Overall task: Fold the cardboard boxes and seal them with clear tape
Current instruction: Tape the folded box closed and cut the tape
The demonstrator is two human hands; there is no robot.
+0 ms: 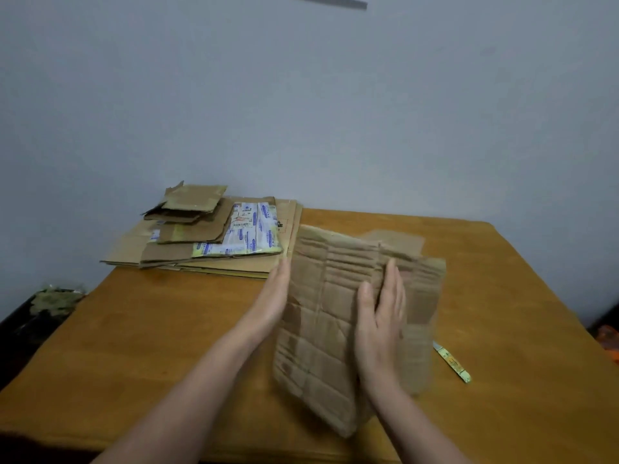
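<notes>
Folding under way: cardboard box (321,329) at frame centre.
Straight-fingered, left hand (273,296) and right hand (382,316) press its sides; closing flaps probably comes next.

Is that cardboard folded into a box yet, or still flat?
Partly folded: the creased cardboard bends along a crease under the right hand, left hand flat against its edge; no box yet.

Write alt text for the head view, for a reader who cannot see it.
The left hand and right hand, fingers straight, press against a creased, partly raised cardboard box on a wooden table. A stack of flattened boxes lies far left; a narrow yellow-green object lies right of the box.
</notes>
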